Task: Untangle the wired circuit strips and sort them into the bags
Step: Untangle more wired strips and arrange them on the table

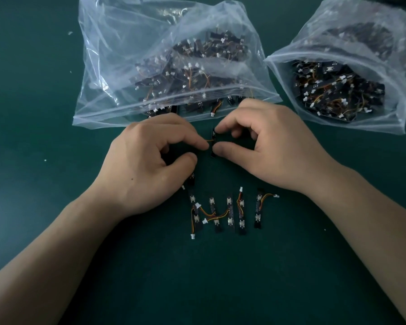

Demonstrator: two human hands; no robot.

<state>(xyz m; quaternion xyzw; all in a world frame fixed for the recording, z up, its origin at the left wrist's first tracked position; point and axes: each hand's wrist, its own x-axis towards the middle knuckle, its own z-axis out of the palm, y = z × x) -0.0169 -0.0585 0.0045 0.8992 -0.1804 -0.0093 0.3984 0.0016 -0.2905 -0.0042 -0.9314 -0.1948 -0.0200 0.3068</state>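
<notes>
My right hand (263, 146) pinches a small black circuit strip (213, 146) upright between thumb and forefinger. My left hand (148, 160) pinches the orange wire (210, 140) coming off that strip, and another strip (192, 180) pokes out below its thumb. Several black strips with white buttons and orange-yellow wires (230, 212) lie side by side in a row on the green table between my wrists. A large clear bag (117, 73) full of tangled strips lies at the back centre. A second open bag (384, 109) with strips stands at the back right.
The dark green table surface (56, 160) stretches out on the left and in front. Tiny white specks (69, 33) lie at the back left. The large bag's zip edge (174, 106) sits just beyond my fingers.
</notes>
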